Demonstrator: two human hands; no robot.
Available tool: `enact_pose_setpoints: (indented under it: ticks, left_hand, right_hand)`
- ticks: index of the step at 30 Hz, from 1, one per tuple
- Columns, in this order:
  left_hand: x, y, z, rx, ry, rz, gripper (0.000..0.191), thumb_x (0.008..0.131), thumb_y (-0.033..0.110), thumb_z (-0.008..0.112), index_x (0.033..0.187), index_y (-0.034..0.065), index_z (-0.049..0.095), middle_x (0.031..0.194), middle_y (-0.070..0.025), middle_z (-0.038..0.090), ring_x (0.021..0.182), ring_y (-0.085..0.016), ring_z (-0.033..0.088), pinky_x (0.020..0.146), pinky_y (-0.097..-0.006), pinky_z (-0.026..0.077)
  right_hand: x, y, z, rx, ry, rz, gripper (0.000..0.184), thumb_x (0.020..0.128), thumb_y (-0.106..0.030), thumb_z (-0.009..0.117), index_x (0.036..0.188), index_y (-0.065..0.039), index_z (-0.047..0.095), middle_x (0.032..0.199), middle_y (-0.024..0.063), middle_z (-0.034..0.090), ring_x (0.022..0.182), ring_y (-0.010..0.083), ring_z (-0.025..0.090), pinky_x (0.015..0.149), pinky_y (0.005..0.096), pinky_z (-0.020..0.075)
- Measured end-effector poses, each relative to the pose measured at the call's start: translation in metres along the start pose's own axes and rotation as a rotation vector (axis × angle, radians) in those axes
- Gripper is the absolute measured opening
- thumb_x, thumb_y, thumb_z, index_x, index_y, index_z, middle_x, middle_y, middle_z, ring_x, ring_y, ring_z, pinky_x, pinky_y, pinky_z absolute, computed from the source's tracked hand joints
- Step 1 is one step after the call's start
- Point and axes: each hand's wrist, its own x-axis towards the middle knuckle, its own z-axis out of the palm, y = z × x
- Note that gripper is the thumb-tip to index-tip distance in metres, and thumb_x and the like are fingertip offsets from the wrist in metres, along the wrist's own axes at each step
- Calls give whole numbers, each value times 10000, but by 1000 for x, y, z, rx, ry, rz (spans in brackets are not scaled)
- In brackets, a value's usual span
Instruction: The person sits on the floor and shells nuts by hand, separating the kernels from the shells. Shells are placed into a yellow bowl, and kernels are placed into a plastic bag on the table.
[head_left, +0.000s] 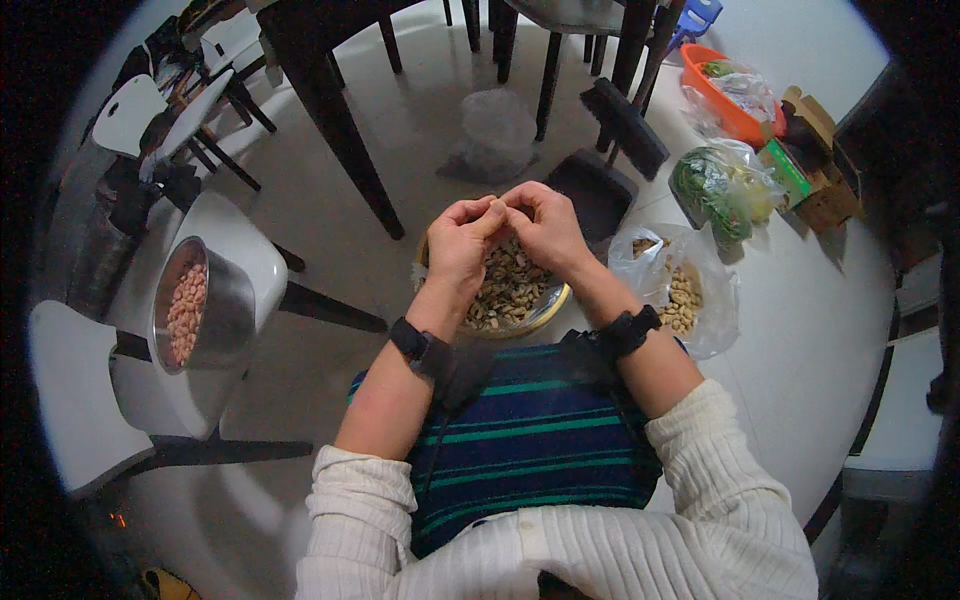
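Note:
My left hand (459, 238) and my right hand (546, 226) meet at the fingertips, pinched on a small peanut that the fingers mostly hide. Both are above a round basin (553, 307) with a yellow rim, lined with clear plastic. Broken peanut shells (504, 289) fill much of it. To the right of my right forearm, a clear plastic bag (716, 330) lies open on the floor with unshelled peanuts (681, 300) inside. On a white chair at left, a steel pot (229, 307) holds shelled pink peanut kernels (187, 315).
A dark table leg (337, 135) stands ahead. Beyond the basin are a crumpled plastic bag (491, 135), a dustpan (592, 191) and a broom (624, 127). Bagged green vegetables (712, 187), a cardboard box (829, 195) and an orange basin (712, 97) sit at right. The white chair (232, 225) is at left.

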Motion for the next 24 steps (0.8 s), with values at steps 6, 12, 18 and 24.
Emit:
enact_pose_setpoints:
  ticks: [6, 12, 18, 24]
  left_hand:
    - [0, -8, -2, 63, 26, 85, 151, 769, 65, 576, 877, -29, 527, 827, -84, 561, 726, -159, 553, 659, -274, 474]
    - [-4, -8, 3, 22, 57, 168, 104, 765, 59, 580, 835, -7, 540, 790, -67, 559, 706, -133, 538, 637, -244, 453]
    - [-2, -11, 1, 83, 88, 230, 45, 733, 17, 586, 748, 16, 543, 766, -52, 555, 679, -124, 537, 614, -245, 459]
    - [-7, -5, 7, -19, 65, 170, 55, 751, 55, 594, 743, 20, 553, 722, -38, 567, 628, -119, 535, 590, -238, 454]
  right_hand:
    - [-2, -5, 0, 8, 17, 51, 136, 702, -118, 594, 727, 15, 581, 717, 115, 581, 633, 194, 569, 580, 279, 447]
    - [-4, 1, 9, 272, 40, 164, 148, 714, -134, 604, 727, 13, 584, 687, 83, 591, 618, 138, 561, 570, 255, 443]
    - [-6, 2, 12, 329, 8, 191, 159, 747, -138, 592, 744, 20, 574, 678, 51, 582, 612, 89, 529, 564, 225, 432]
    - [-7, 1, 10, 407, 1, 235, 153, 761, -130, 574, 758, 23, 580, 692, 36, 584, 615, 84, 521, 560, 211, 415]
